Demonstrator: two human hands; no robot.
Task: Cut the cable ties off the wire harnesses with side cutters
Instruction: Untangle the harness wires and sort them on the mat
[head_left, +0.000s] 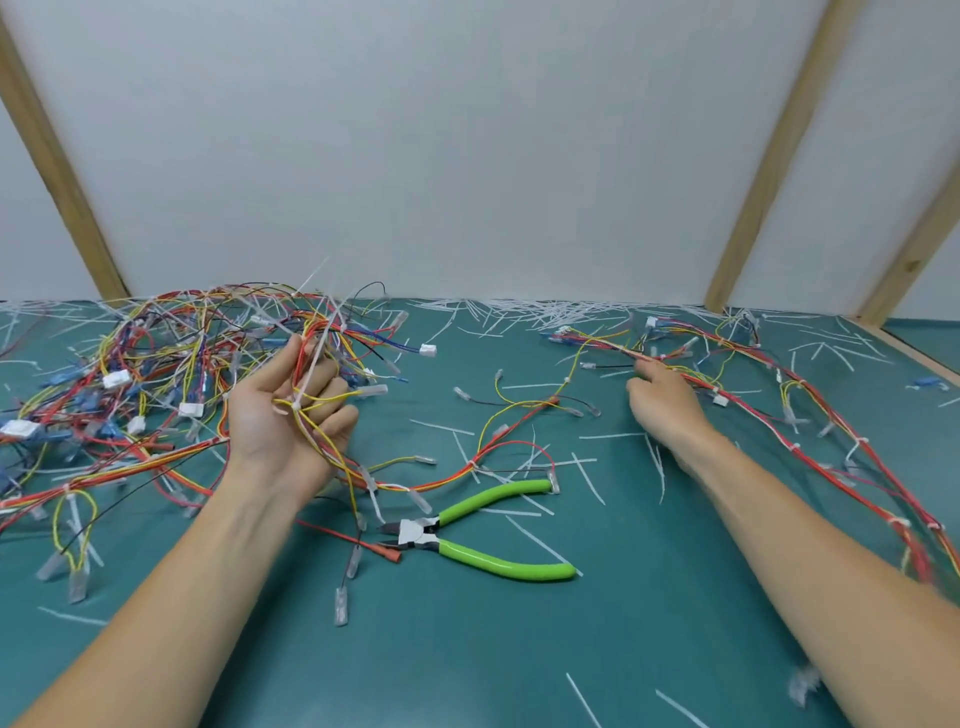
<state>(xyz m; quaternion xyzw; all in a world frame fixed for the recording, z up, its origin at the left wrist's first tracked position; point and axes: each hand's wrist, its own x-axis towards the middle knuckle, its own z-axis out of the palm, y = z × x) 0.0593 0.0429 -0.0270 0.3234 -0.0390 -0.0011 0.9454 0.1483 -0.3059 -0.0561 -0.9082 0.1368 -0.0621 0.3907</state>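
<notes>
Green-handled side cutters (467, 535) lie unheld on the mat, handles pointing right, between both forearms. The left hand (291, 410) cups a tied harness (311, 364) palm-up; the right hand (660, 400), somewhat nearer the handles, pinches another harness (779, 405).

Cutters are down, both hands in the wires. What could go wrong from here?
1. The left hand holds a tangled harness; pulling could drag the whole heap along.
2. The side cutters lie with a red lead at the tip, so a hasty pickup may nick it.
3. The right hand reaches into another harness; white cut ties everywhere could hide uncut ones.
</notes>
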